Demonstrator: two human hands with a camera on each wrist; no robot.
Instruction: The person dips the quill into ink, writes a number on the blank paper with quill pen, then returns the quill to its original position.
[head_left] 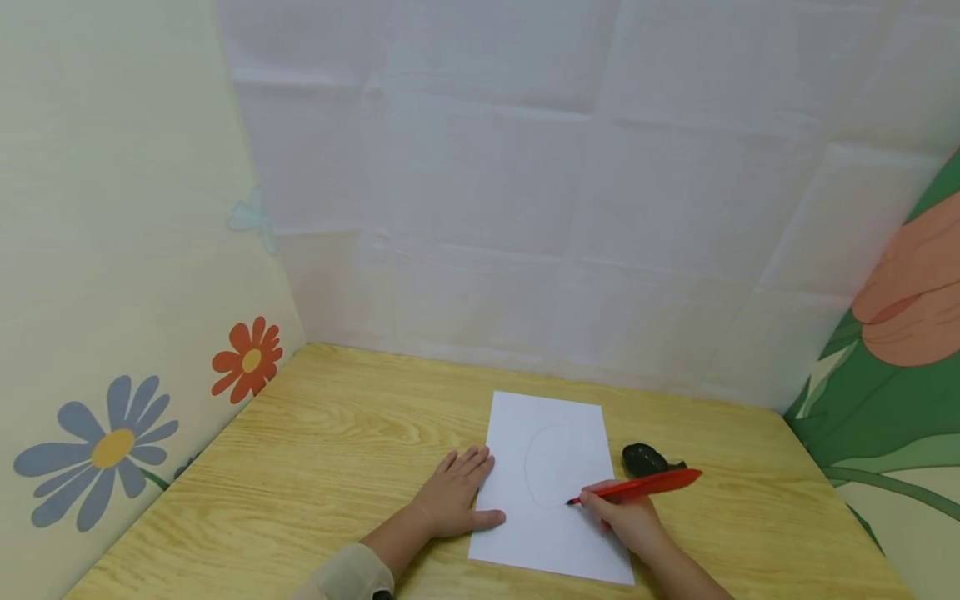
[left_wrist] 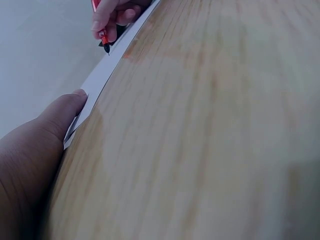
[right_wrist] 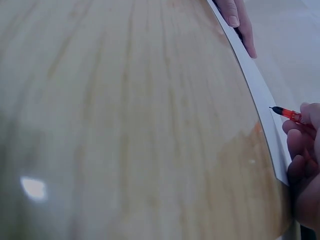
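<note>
The right hand (head_left: 628, 521) pinches a red pen (head_left: 637, 487) in a writing grip, tip down on the paper (head_left: 555, 533), which lies flat on the desk (head_left: 322, 467). Just left of the tip a faint oval is drawn; it looks closed, though the line is too pale to be sure, and the rest of the sheet is bare. The left hand (head_left: 453, 498) lies flat, fingers spread, pressing the sheet's left edge. A dark object (head_left: 647, 459), perhaps the cap, sits just behind the grip.
</note>
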